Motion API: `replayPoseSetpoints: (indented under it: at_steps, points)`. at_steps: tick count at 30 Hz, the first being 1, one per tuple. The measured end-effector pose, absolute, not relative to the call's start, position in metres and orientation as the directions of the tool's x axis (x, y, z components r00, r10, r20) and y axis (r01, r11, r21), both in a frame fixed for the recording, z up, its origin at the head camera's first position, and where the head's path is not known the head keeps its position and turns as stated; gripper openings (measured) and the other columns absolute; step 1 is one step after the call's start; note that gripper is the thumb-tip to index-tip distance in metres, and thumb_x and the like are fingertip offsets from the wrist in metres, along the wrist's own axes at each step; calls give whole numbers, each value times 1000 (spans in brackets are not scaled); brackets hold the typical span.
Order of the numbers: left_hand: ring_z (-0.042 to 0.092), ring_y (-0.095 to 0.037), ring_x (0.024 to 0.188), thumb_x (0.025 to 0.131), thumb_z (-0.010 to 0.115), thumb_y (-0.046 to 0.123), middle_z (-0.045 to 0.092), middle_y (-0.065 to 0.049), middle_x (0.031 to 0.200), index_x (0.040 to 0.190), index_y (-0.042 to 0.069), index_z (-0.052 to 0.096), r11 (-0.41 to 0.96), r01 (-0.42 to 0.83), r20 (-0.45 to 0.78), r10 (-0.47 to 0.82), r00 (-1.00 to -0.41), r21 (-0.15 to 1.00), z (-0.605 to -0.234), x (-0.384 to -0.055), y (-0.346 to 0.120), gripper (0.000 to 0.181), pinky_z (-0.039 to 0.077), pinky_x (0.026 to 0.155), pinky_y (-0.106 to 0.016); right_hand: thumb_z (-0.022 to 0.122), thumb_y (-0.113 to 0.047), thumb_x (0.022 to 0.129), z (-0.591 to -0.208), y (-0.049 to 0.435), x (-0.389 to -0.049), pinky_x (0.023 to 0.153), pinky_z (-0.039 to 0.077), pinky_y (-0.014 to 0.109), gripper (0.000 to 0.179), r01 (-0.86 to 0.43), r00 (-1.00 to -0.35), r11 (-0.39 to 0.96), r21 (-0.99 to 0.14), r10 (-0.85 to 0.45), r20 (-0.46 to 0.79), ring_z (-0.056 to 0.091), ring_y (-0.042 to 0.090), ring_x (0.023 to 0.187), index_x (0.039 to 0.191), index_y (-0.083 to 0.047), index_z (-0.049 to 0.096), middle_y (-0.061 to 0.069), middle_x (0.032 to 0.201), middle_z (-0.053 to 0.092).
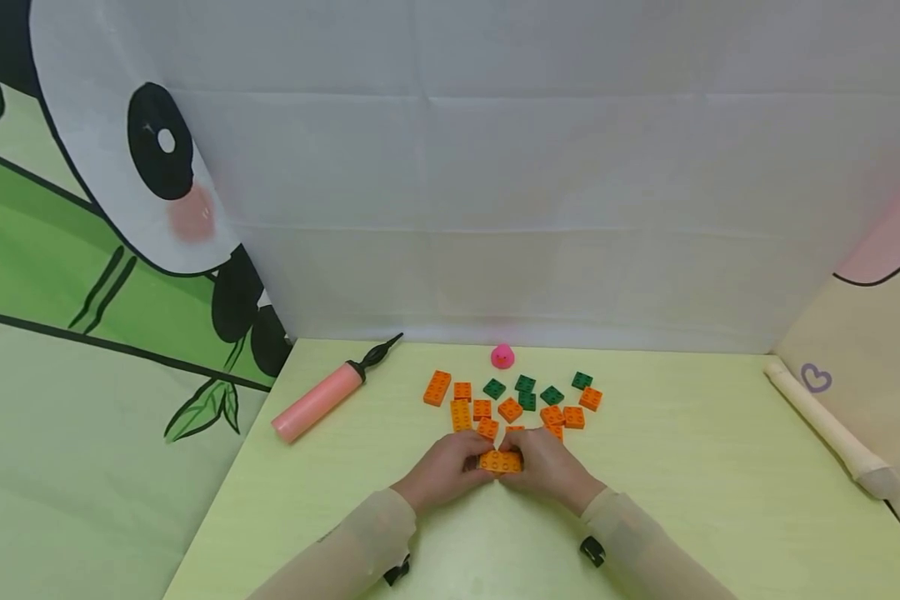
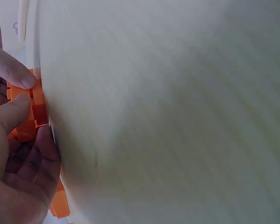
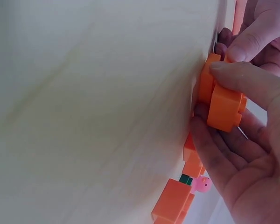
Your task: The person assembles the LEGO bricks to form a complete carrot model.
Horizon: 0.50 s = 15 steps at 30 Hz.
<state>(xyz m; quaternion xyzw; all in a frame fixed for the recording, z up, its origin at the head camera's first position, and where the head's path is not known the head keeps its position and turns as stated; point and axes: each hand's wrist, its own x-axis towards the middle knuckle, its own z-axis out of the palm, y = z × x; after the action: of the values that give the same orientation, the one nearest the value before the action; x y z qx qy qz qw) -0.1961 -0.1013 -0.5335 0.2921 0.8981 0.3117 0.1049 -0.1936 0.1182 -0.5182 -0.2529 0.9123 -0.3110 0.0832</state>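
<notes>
At the near middle of the table, both hands hold a small stack of orange toy building bricks (image 1: 501, 462), studs facing up. My left hand (image 1: 442, 472) grips its left end and my right hand (image 1: 553, 472) its right end. In the left wrist view, both thumbs press on the side of the joined orange bricks (image 2: 28, 109). The right wrist view shows the lower brick (image 3: 206, 81) close to the tabletop, with an upper brick (image 3: 225, 107) on it. Fingers hide part of the stack. Loose orange bricks (image 1: 510, 409) lie just beyond the hands.
Several green bricks (image 1: 552, 396) and a pink toy duck (image 1: 502, 357) sit farther back on the table (image 1: 682, 467). A pink hand pump (image 1: 321, 402) lies at the left, its black nozzle toward the back. Along the right edge lies a pale rolled tube (image 1: 825, 425).
</notes>
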Motion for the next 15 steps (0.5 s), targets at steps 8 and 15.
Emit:
replayPoseSetpoints:
  at_steps: [8, 15]
  points:
    - [61, -15, 109, 98, 76, 29, 70, 1, 122, 129, 10, 72, 665, 521, 5, 614, -789, 536, -532, -197, -97, 36, 49, 102, -35, 89, -14, 81, -522, 118, -195, 70, 51, 27, 24, -426, -853, 687, -589, -521, 10, 56, 8, 73, 97, -16, 72, -12, 85, 63]
    - [62, -15, 110, 99, 74, 30, 70, 1, 121, 127, 9, 72, 662, 556, 7, 640, -768, 502, -532, -198, -98, 35, 49, 102, -35, 88, -15, 82, -525, 118, -195, 68, 51, 26, 25, -446, -848, 689, -571, -530, 24, 55, 8, 72, 101, -14, 71, -12, 84, 61]
